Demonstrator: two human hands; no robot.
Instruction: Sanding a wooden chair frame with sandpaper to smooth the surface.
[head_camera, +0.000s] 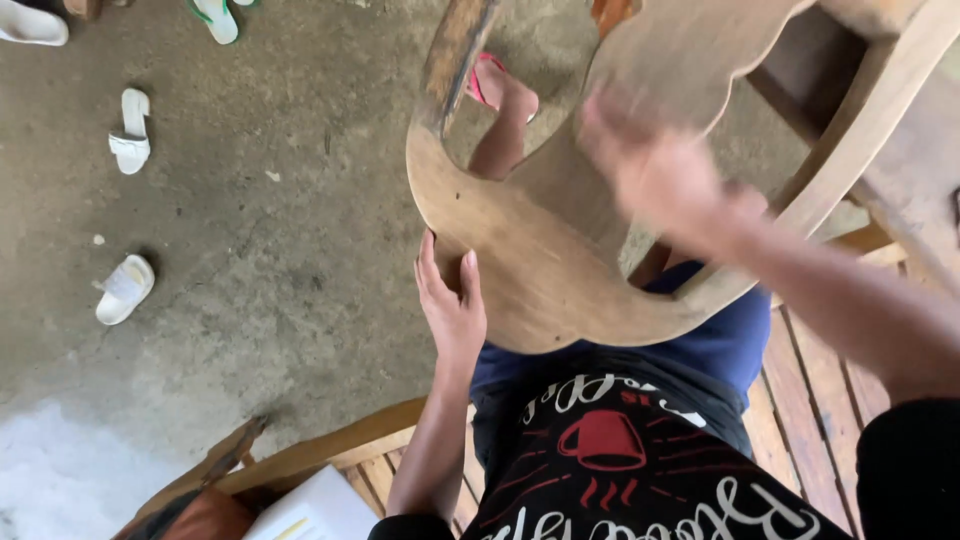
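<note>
Left hand (450, 305) flat, fingers extended, bracing curved wooden chair part (545, 265); right hand (655, 175) blurred, grip indeterminate. Risk: unclamped piece slips off lap onto concrete floor (250, 260).

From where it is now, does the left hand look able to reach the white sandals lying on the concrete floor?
Probably not without leaning. The left hand is pressed against the edge of the carved wooden piece on the lap, while the nearest white sandal lies well off to the left on the concrete floor, though nothing blocks the way.
</note>
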